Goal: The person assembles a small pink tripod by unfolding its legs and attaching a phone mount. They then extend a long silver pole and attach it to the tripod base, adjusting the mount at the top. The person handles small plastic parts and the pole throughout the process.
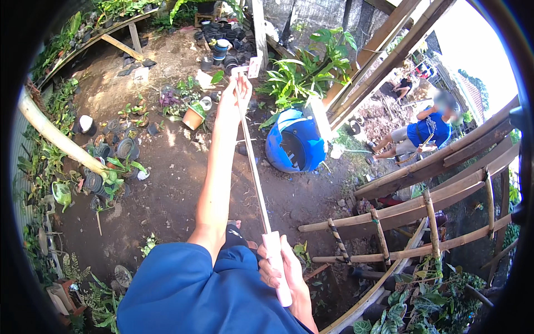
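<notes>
A selfie stick with a pink handle [276, 267] and a long, thin metal rod [253, 170] reaches away from my body. My right hand [292, 270] is wrapped round the handle, close to my lap. With the arm stretched far forward, my left hand [236, 96] closes on the far end of the rod, just below the pink phone clamp [253, 67]. The clamp appears to hold no phone. Beyond the rod, to its right, lies a broken blue plastic barrel [289, 146] on the soil.
A tilted terracotta pot [193, 116] and several black pots [128, 149] stand on the ground to the left. At right runs a bamboo ladder [389, 214] along wooden beams. Past them, a person in a blue shirt [431, 131] holds something long and curved. A leafy plant [306, 72] grows behind the barrel.
</notes>
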Tool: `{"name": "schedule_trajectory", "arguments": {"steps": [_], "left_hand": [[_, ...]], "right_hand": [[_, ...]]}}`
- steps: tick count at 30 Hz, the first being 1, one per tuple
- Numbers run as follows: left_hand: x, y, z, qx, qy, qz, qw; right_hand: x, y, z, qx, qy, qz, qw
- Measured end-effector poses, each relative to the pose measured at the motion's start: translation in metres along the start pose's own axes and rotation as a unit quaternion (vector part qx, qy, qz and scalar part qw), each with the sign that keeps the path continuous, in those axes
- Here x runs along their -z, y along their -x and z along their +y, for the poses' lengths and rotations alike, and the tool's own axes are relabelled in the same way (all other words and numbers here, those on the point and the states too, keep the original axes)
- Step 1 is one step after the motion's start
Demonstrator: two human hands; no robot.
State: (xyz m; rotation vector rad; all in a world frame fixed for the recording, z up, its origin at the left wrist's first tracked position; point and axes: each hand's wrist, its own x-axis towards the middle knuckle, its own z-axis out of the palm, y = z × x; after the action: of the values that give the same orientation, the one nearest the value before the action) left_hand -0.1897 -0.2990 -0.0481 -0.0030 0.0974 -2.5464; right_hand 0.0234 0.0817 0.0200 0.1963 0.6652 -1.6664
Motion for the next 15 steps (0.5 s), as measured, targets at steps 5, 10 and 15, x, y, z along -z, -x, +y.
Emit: {"name": "schedule_trajectory", "arguments": {"steps": [5, 10, 15], "left_hand": [[0.012, -0.049, 0.051, -0.027, -0.072, 0.039, 0.996], [0.0, -0.045, 0.085, 0.0, -0.22, 0.04, 0.975], [-0.008, -0.036, 0.089, -0.062, -0.424, 0.045, 0.902]], "right_hand": [[-0.005, -0.044, -0.015, -0.009, 0.009, -0.023, 1.0], [0.002, -0.071, -0.02, 0.068, 0.217, -0.005, 0.974], [0.004, -0.098, -0.025, 0.141, 0.453, 0.079, 0.877]]}}
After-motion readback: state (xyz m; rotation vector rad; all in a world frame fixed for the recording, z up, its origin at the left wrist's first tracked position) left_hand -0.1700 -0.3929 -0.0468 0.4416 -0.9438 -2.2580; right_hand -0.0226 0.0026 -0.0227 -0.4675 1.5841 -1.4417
